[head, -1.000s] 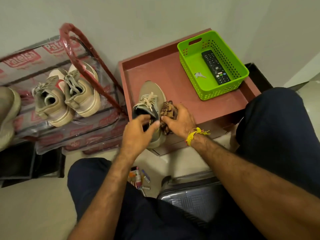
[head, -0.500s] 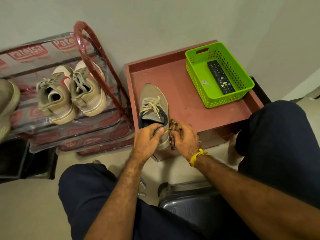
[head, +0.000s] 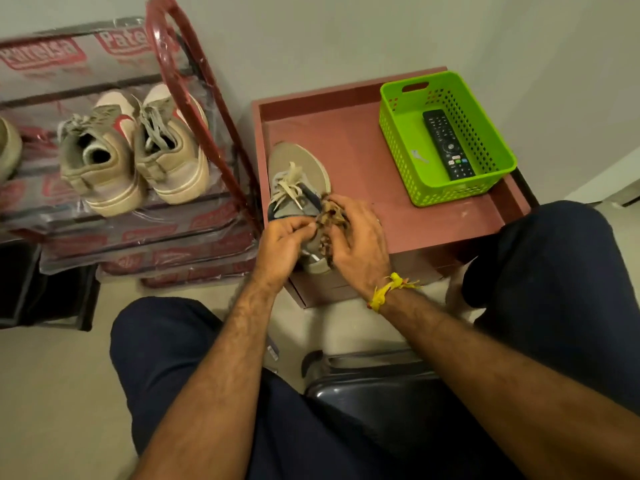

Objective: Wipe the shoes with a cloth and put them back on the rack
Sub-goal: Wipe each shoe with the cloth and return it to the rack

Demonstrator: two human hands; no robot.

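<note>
Both hands meet over the heel of a grey-beige sneaker [head: 298,174] on the red surface [head: 408,220]. Right hand [head: 360,244] bunches a brown patterned cloth [head: 329,220], fingers curled round it; left hand [head: 282,245] pinches the cloth's edge at the shoe collar. Cloth looks soft, limp, light, so any wad grip should work. Sneaker probably light, upper flexible, sole stiffer; best held at the heel or collar. Left of the hands, a tan pair [head: 135,150] sits on the red rack [head: 204,123]. Beyond the right hand, a green basket [head: 401,147].
</note>
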